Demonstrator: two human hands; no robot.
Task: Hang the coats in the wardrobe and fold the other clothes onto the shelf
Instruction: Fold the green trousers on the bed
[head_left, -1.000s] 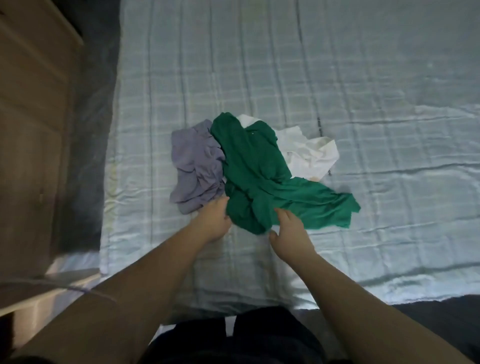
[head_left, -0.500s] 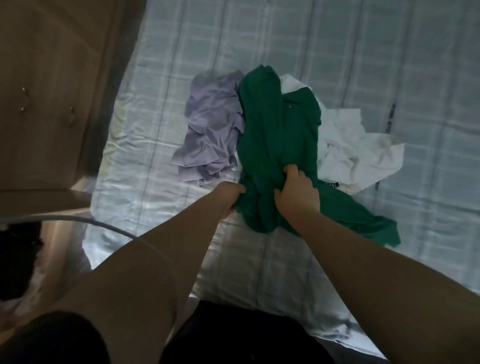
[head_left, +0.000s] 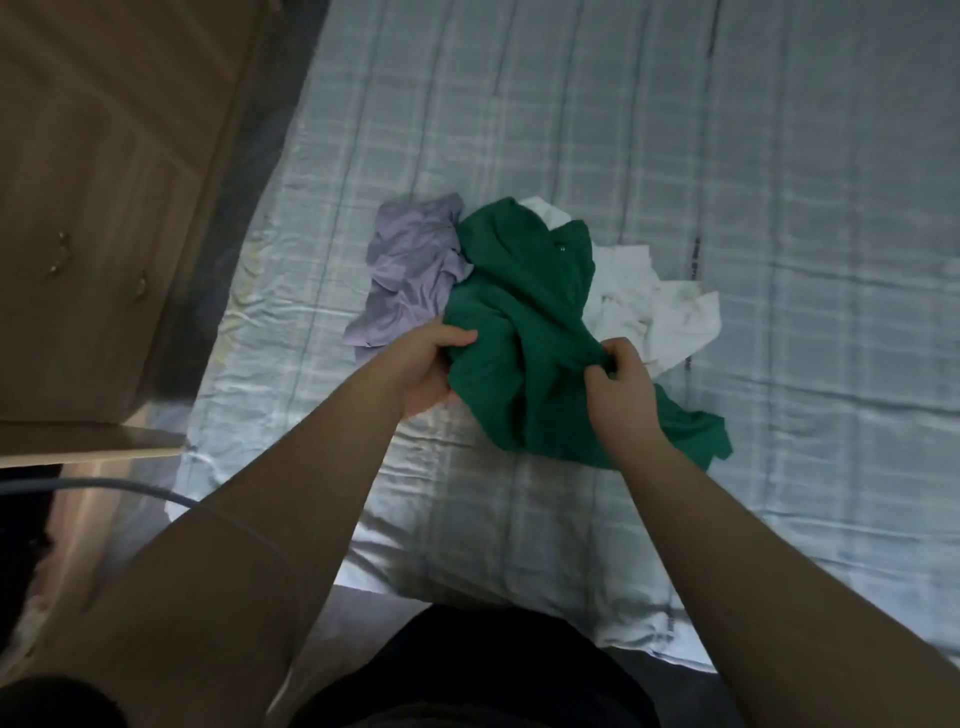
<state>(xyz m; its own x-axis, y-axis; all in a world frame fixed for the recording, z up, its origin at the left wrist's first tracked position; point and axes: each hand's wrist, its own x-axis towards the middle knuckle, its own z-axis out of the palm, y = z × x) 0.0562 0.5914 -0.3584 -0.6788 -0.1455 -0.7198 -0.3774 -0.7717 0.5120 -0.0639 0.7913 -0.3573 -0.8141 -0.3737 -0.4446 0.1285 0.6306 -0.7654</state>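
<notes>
We hold a crumpled dark-green shirt (head_left: 524, 312) bunched mid-bed (head_left: 779, 208), its long axis running away from us up the bed, button end farthest. Our left hand (head_left: 431, 364) clamps its left edge and our right hand (head_left: 621, 384) pinches a fold on its right. A lilac garment (head_left: 410, 265) and a white garment (head_left: 660, 306) flank it on the bed.

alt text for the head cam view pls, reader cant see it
Seen from above, a person's left hand and right hand both grip a crumpled green garment on a pale checked bedsheet. A lilac garment lies against its left side and a white garment against its right; a wooden cupboard stands left of the bedsheet.
</notes>
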